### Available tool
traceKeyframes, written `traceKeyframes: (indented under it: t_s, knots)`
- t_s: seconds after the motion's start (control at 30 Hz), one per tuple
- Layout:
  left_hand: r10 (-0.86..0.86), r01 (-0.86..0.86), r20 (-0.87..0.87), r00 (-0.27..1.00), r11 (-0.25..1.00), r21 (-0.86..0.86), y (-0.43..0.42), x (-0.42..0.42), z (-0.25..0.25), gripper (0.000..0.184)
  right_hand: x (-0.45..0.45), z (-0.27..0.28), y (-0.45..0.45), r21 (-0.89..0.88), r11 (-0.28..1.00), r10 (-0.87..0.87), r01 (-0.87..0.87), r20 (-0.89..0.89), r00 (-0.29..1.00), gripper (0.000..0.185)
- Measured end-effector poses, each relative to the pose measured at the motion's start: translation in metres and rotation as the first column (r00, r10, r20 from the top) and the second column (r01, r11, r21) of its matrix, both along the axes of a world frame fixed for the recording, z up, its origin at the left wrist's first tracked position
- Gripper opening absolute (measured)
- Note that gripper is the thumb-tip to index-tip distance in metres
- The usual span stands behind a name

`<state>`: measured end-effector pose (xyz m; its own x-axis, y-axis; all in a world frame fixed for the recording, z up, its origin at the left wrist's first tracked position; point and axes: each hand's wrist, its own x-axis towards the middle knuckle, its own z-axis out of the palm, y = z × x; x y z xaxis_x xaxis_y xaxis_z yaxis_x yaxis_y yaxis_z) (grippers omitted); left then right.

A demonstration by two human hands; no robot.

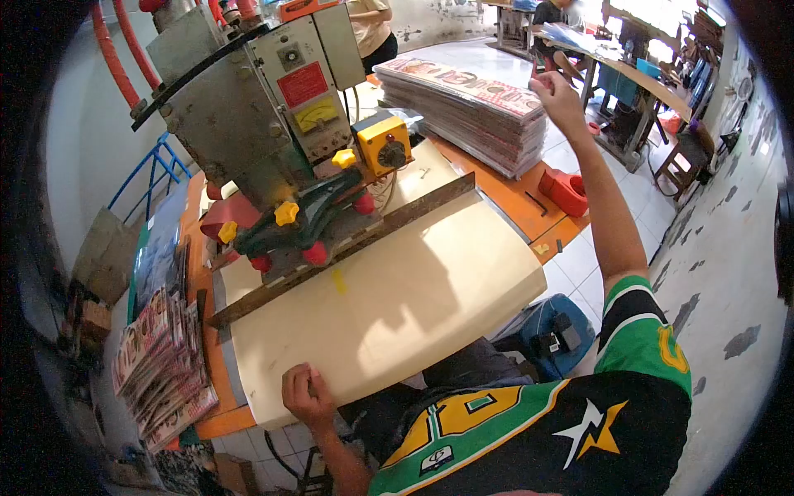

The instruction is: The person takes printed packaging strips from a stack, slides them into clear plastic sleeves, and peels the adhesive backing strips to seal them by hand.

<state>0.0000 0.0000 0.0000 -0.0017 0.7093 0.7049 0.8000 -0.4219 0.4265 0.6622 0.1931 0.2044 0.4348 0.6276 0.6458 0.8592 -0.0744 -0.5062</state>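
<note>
My right hand [557,94] reaches to the far right, fingers closed at the near corner of the top printed plastic packet [475,81]. That packet lies on a tall stack of similar ones [463,124]. My left hand [307,392] rests with curled fingers on the front edge of a cream sheet [389,289]; I see nothing in it. The sheet covers the work surface and curves down at the front. Over its back part stands a heavy machine [289,140] with a control box, yellow knobs [286,213] and a long metal bar [356,248].
Fanned printed packets [161,364] lie at the left on the orange table [223,422]. A red tape dispenser [564,192] and a black hex key [536,203] lie near the right stack. A blue stool [558,339] stands below. Other people [370,29] are in the background.
</note>
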Motion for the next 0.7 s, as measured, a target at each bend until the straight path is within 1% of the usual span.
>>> traceKeyframes:
  t_s: [0.03, 0.07, 0.1, 0.13, 0.17, 0.2, 0.23, 0.3, 0.33, 0.37, 0.43, 0.47, 0.5, 0.57, 0.6, 0.63, 0.7]
  knots:
    - [0.007, -0.007, -0.001, 1.000, 1.000, 0.004, 0.001, 0.002, -0.001, 0.016, 0.022, -0.005, 0.012, 0.055, 0.998, -0.044, 0.042, 0.032, 0.999, 0.051]
    - [0.015, -0.015, -0.003, 1.000, 1.000, 0.008, 0.002, 0.003, -0.003, 0.017, 0.037, -0.008, 0.024, 0.063, 0.995, -0.076, 0.075, 0.021, 0.997, 0.056]
    - [0.016, -0.016, -0.046, 0.999, 1.000, 0.007, -0.002, -0.016, 0.015, 0.017, 0.036, -0.023, 0.023, 0.058, 0.995, -0.075, 0.076, -0.022, 0.997, 0.056]
    - [-0.001, 0.001, -0.012, 1.000, 1.000, 0.004, -0.003, -0.009, 0.010, 0.016, 0.049, -0.015, 0.027, -0.146, 0.983, -0.116, 0.114, -0.005, 0.993, 0.057]
    - [-0.017, 0.017, 0.017, 1.000, 1.000, -0.002, -0.006, -0.003, 0.007, 0.016, 0.060, -0.009, 0.031, -0.348, 0.925, -0.155, 0.152, 0.018, 0.988, 0.059]
    - [-0.009, 0.009, 0.025, 1.000, 1.000, 0.001, -0.005, 0.000, 0.006, 0.016, 0.087, -0.019, 0.048, -0.419, 0.904, -0.099, 0.088, -0.006, 0.995, 0.056]
    - [-0.013, 0.013, 0.027, 1.000, 1.000, -0.005, -0.006, 0.000, 0.007, 0.015, 0.092, -0.022, 0.051, -0.419, 0.904, -0.090, 0.081, -0.003, 0.996, 0.056]
    - [-0.005, 0.006, 0.034, 0.999, 1.000, -0.017, -0.007, 0.002, 0.005, 0.015, 0.095, -0.029, 0.054, -0.342, 0.932, -0.134, 0.117, -0.027, 0.991, 0.049]
    - [-0.008, 0.008, 0.036, 0.999, 1.000, 0.005, -0.007, 0.002, 0.001, 0.015, 0.109, -0.042, 0.063, -0.233, 0.965, -0.132, 0.118, -0.046, 0.990, 0.048]
    - [-0.012, 0.011, 0.032, 0.999, 1.000, 0.029, -0.006, 0.001, 0.001, 0.014, 0.129, -0.052, 0.076, -0.233, 0.972, -0.087, 0.036, -0.215, 0.973, 0.043]
    - [0.002, -0.002, 0.033, 0.999, 1.000, 0.013, -0.005, 0.002, 0.006, 0.015, 0.118, -0.047, 0.069, -0.232, 0.973, -0.105, -0.014, -0.491, 0.865, 0.034]
    - [0.007, -0.007, 0.041, 0.999, 1.000, 0.001, -0.006, 0.003, 0.007, 0.015, 0.110, -0.046, 0.062, -0.193, 0.981, -0.073, -0.029, -0.500, 0.863, 0.034]
    - [0.013, -0.013, 0.040, 0.999, 1.000, -0.001, -0.006, 0.003, 0.008, 0.015, 0.113, -0.047, 0.065, -0.195, 0.980, -0.069, -0.034, -0.500, 0.863, 0.034]
    - [0.000, 0.000, 0.006, 1.000, 1.000, 0.013, -0.006, 0.003, 0.009, 0.015, 0.122, -0.044, 0.068, -0.205, 0.979, -0.086, 0.012, -0.360, 0.929, 0.035]
    - [0.001, -0.001, 0.007, 1.000, 1.000, 0.012, -0.005, 0.002, 0.008, 0.015, 0.118, -0.043, 0.064, -0.158, 0.986, -0.018, -0.043, -0.365, 0.931, 0.036]
    - [-0.001, 0.000, 0.008, 1.000, 1.000, 0.010, -0.005, 0.001, 0.007, 0.014, 0.113, -0.041, 0.060, -0.161, 0.986, -0.018, -0.044, -0.367, 0.930, 0.036]
    - [0.000, 0.000, 0.008, 1.000, 1.000, 0.005, -0.005, -0.001, 0.004, 0.014, 0.103, -0.036, 0.054, -0.038, 0.999, -0.035, 0.027, -0.243, 0.969, 0.038]
